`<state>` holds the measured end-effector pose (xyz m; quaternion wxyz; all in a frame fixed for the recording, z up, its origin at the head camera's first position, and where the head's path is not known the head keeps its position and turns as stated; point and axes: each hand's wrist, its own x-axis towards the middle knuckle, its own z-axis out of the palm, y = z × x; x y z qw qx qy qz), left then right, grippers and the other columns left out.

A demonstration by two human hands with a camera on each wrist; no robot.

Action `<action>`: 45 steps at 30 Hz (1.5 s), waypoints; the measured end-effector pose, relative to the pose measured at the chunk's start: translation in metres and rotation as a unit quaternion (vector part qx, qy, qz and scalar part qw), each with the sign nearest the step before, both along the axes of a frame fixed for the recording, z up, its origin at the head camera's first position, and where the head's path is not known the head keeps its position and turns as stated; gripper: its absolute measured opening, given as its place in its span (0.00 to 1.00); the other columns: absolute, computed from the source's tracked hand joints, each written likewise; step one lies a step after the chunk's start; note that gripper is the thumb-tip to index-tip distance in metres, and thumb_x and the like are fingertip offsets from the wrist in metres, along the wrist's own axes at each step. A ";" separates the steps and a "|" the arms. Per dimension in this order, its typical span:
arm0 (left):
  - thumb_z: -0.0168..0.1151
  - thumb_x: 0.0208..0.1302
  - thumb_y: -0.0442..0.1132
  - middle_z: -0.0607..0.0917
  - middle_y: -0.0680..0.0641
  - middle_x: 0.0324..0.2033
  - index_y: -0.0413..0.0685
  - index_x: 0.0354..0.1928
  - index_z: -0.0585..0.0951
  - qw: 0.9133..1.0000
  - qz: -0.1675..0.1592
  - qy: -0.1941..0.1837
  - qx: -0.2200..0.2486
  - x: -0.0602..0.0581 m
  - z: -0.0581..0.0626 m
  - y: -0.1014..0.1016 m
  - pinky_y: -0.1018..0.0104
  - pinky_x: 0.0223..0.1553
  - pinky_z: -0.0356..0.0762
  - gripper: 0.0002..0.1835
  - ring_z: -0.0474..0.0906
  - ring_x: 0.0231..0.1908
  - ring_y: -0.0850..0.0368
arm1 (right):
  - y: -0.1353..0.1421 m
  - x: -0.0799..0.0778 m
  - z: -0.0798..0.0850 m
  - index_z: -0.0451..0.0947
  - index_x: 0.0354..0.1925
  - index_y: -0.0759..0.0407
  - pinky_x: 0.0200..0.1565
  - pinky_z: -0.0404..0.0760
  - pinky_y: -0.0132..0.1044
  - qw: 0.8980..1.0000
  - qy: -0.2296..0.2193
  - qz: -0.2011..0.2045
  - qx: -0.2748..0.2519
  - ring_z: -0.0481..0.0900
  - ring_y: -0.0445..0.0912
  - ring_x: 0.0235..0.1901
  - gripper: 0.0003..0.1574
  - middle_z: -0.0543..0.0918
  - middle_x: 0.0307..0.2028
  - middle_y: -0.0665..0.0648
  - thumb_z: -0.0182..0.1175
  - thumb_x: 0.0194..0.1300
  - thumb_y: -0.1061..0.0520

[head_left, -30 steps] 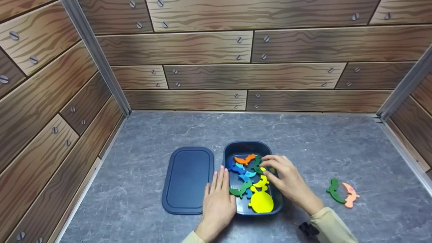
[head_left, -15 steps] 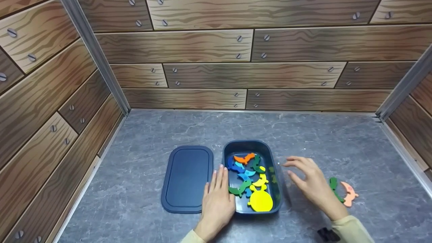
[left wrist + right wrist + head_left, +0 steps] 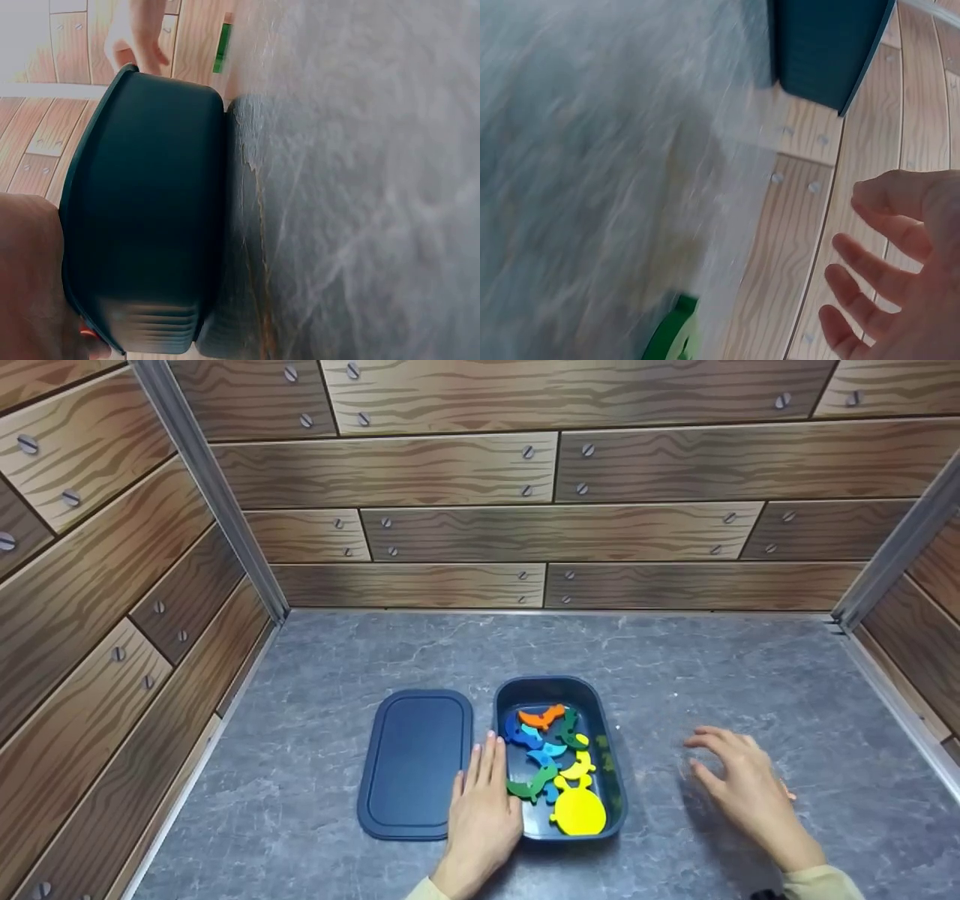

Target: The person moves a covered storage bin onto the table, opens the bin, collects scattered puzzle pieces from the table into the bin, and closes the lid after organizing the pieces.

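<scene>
My left hand [image 3: 484,825] rests with straight fingers along the left rim of a dark blue plastic box [image 3: 615,780]. Inside the box lie several colourful animal-shaped pieces, among them a yellow round-bodied piece [image 3: 579,811], an orange one [image 3: 541,716] and a green one [image 3: 534,784]. To the box's right, my right hand [image 3: 750,791] is in the air with loosely bent fingers and nothing between them. Below it lies a green curved piece [image 3: 673,330], hidden by the hand in the head view. A pink piece [image 3: 787,790] is mostly hidden behind the same hand.
A flat dark blue lid [image 3: 416,765] lies left of the box. The grey marbled tabletop [image 3: 337,652] is bounded by wood-patterned walls [image 3: 450,532] at the back and both sides.
My right hand has moved from over the box out to the right, where it now covers the loose green and pink pieces. My left hand stays on the box rim.
</scene>
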<state>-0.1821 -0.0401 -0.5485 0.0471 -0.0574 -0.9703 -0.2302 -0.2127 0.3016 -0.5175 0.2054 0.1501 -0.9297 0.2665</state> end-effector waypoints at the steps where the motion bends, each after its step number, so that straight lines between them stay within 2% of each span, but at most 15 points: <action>1: 0.48 0.65 0.41 0.48 0.52 0.77 0.49 0.78 0.54 1.000 0.000 -0.001 0.001 0.000 0.000 0.000 0.40 0.68 0.52 0.38 0.46 0.75 0.51 | 0.004 0.001 -0.001 0.84 0.43 0.60 0.46 0.68 0.61 1.000 -0.005 -0.008 0.008 0.74 0.62 0.48 0.18 0.81 0.52 0.65 0.70 0.52 0.69; 8: 0.48 0.65 0.41 0.48 0.52 0.77 0.49 0.78 0.54 1.000 0.003 -0.003 0.001 0.001 -0.001 0.000 0.40 0.68 0.53 0.38 0.46 0.75 0.52 | 0.025 0.005 -0.006 0.82 0.48 0.65 0.45 0.69 0.65 0.996 -0.053 -0.043 0.050 0.73 0.66 0.48 0.21 0.78 0.54 0.70 0.70 0.54 0.66; 13: 0.48 0.66 0.40 0.50 0.51 0.77 0.48 0.77 0.55 1.000 0.002 0.002 -0.001 0.002 -0.001 0.000 0.40 0.67 0.54 0.37 0.47 0.74 0.51 | 0.035 0.003 -0.009 0.80 0.53 0.66 0.46 0.69 0.67 0.989 -0.111 -0.065 0.073 0.72 0.68 0.49 0.24 0.76 0.55 0.72 0.68 0.56 0.63; 16: 0.48 0.66 0.40 0.49 0.51 0.77 0.48 0.77 0.54 1.000 0.000 0.001 0.001 0.002 0.000 0.001 0.40 0.67 0.54 0.37 0.47 0.75 0.52 | 0.041 0.001 -0.010 0.77 0.56 0.68 0.46 0.68 0.69 0.977 -0.175 -0.083 0.090 0.70 0.72 0.50 0.28 0.72 0.57 0.76 0.68 0.58 0.59; 20: 0.48 0.66 0.40 0.49 0.52 0.77 0.49 0.78 0.54 1.000 -0.002 -0.006 0.002 0.001 0.001 0.001 0.40 0.68 0.54 0.37 0.46 0.75 0.52 | 0.046 -0.002 -0.012 0.73 0.59 0.71 0.47 0.70 0.69 0.952 -0.268 -0.098 0.115 0.69 0.75 0.51 0.33 0.69 0.58 0.80 0.68 0.60 0.55; 23: 0.48 0.67 0.40 0.48 0.52 0.77 0.49 0.78 0.54 1.000 -0.002 -0.009 0.001 0.001 0.002 0.001 0.40 0.68 0.53 0.37 0.46 0.75 0.52 | 0.049 -0.006 -0.013 0.73 0.59 0.72 0.46 0.70 0.67 0.940 -0.303 -0.098 0.125 0.68 0.75 0.50 0.33 0.69 0.58 0.81 0.68 0.61 0.55; 30: 0.49 0.66 0.40 0.49 0.52 0.77 0.49 0.78 0.54 1.000 -0.003 0.003 -0.001 -0.001 0.004 0.000 0.40 0.68 0.54 0.37 0.46 0.75 0.51 | 0.051 -0.013 -0.014 0.77 0.53 0.72 0.48 0.67 0.65 0.944 -0.291 -0.088 0.125 0.70 0.72 0.49 0.27 0.73 0.53 0.80 0.69 0.59 0.58; 38: 0.48 0.66 0.40 0.49 0.52 0.77 0.49 0.78 0.54 1.000 -0.001 0.000 0.004 -0.001 0.002 0.000 0.40 0.67 0.54 0.37 0.47 0.75 0.51 | 0.052 -0.017 -0.014 0.81 0.36 0.63 0.39 0.74 0.59 0.952 -0.274 -0.086 0.107 0.78 0.63 0.38 0.07 0.78 0.43 0.72 0.68 0.58 0.62; 41: 0.48 0.66 0.39 0.49 0.51 0.77 0.48 0.77 0.54 1.000 -0.001 0.006 0.007 0.000 0.001 0.000 0.40 0.67 0.55 0.37 0.47 0.74 0.51 | 0.051 -0.015 -0.016 0.81 0.35 0.62 0.37 0.75 0.59 0.958 -0.254 -0.079 0.102 0.79 0.63 0.38 0.05 0.78 0.42 0.72 0.67 0.58 0.63; 45: 0.48 0.66 0.39 0.50 0.52 0.77 0.48 0.77 0.54 1.000 -0.002 0.008 0.008 0.000 -0.001 0.000 0.40 0.67 0.56 0.37 0.48 0.74 0.51 | 0.050 -0.013 -0.019 0.81 0.35 0.63 0.38 0.75 0.60 0.961 -0.245 -0.077 0.099 0.78 0.65 0.39 0.04 0.78 0.43 0.72 0.66 0.59 0.64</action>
